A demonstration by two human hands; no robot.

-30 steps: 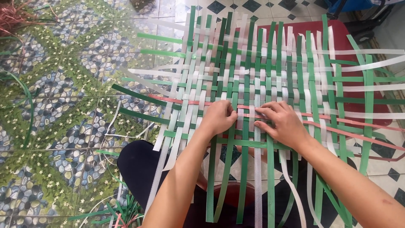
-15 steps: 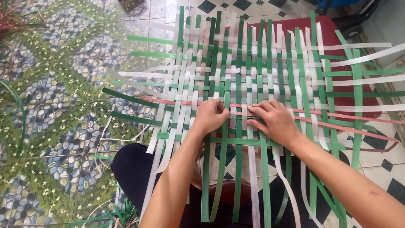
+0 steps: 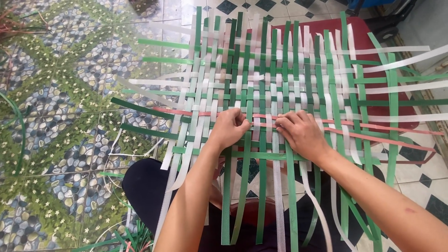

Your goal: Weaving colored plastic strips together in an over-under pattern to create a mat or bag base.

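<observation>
Off to the left, a pebble-and-flower patterned floor (image 3: 60,107) lies under loose strips. At the centre, the left hand (image 3: 228,128) is curled in a tight grip, pinching the thin pink plastic strip (image 3: 373,127) that runs across the flat mat of woven green and white plastic strips (image 3: 280,84). Just beside it, the right hand (image 3: 301,133) presses on the same pink strip, fingers bent; its grip I cannot tell.
</observation>
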